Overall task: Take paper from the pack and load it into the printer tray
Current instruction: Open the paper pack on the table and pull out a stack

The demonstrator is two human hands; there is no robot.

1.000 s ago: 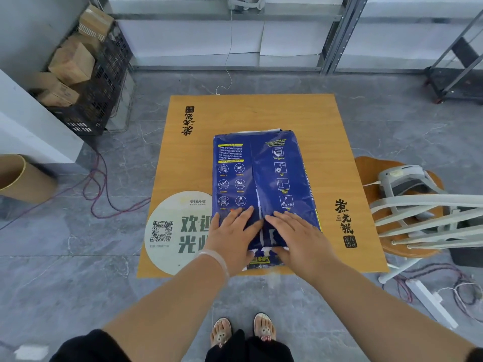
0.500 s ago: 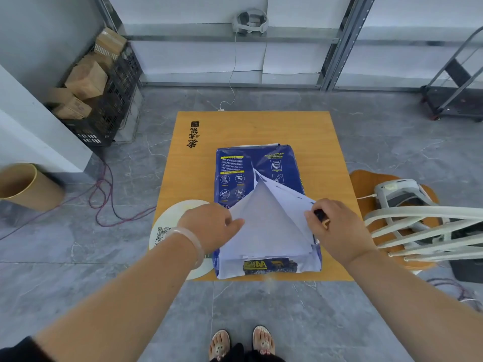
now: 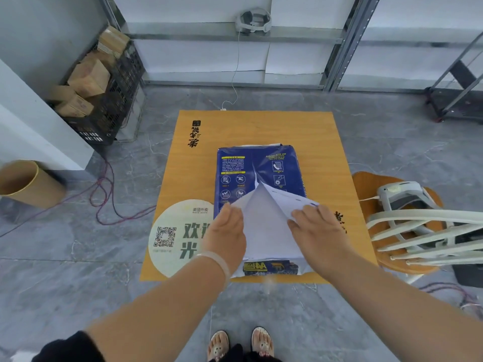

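A dark blue paper pack (image 3: 257, 165) lies flat on the small wooden table (image 3: 256, 126). Its wrapper is split along the middle seam at the near end, baring a white stack of paper (image 3: 266, 226). My left hand (image 3: 226, 236) grips the left wrapper flap and holds it aside. My right hand (image 3: 317, 233) grips the right wrapper flap (image 3: 290, 202), whose white inner side faces up. A white and grey printer (image 3: 402, 197) sits on a wooden stool to the right of the table, partly behind white chair slats.
A white slatted chair back (image 3: 428, 233) crosses the right side in front of the stool. A round QR sticker (image 3: 177, 236) marks the table's near-left corner. A black crate of cardboard boxes (image 3: 104, 100) stands far left, a tan bin (image 3: 28, 184) at left, cables on the floor.
From lying flat on the closed seam, both hands have pulled the wrapper flaps apart, baring the white paper. In the last half second the hands have come slightly closer together.
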